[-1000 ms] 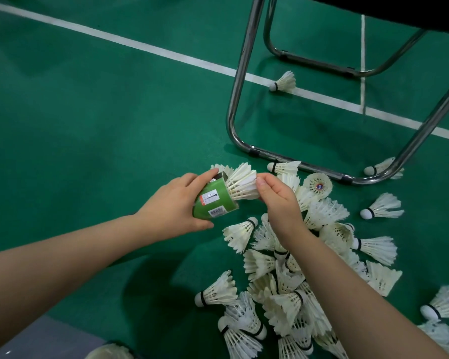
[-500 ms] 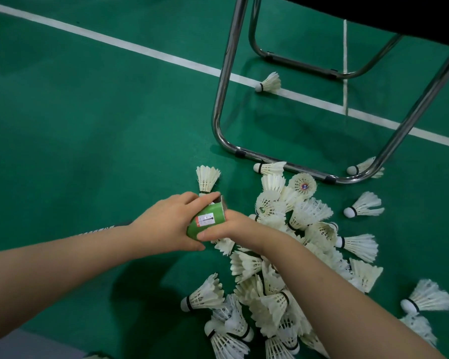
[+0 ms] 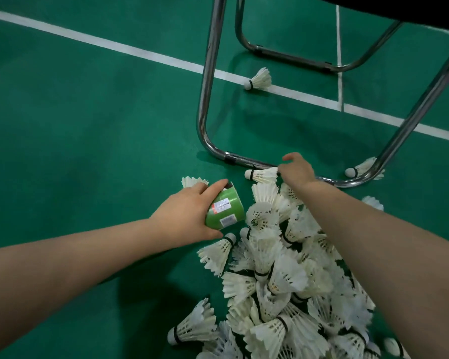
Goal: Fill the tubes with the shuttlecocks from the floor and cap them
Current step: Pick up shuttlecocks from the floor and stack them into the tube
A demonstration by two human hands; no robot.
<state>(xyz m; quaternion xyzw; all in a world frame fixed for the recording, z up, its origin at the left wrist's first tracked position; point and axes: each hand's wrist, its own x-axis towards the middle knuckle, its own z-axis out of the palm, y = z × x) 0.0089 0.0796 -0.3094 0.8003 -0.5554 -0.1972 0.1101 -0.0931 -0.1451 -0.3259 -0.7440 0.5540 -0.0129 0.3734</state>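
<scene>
Down on the green sports floor (image 3: pixel 88 130), the left hand (image 3: pixel 184 211) grips a short green cardboard tube with white labels (image 3: pixel 226 209), fingers and thumb wrapped round its wall; the tube lies tilted, its open mouth turned up and away towards the chrome tubular chair frame (image 3: pixel 208 99). Just right of the tube spreads a heap of white feather shuttlecocks (image 3: pixel 283 268), partly under the right forearm. The right hand (image 3: pixel 297 171) reaches past the heap to a single white shuttlecock (image 3: pixel 262 174) lying beside the frame's floor rail, cork pointing left, and its fingers curl onto the feather end with the thumb raised. Another shuttlecock (image 3: pixel 193 181) peeks from behind the left hand's fingers. A lone one (image 3: pixel 259 80) rests on the white court line (image 3: pixel 140 51).
</scene>
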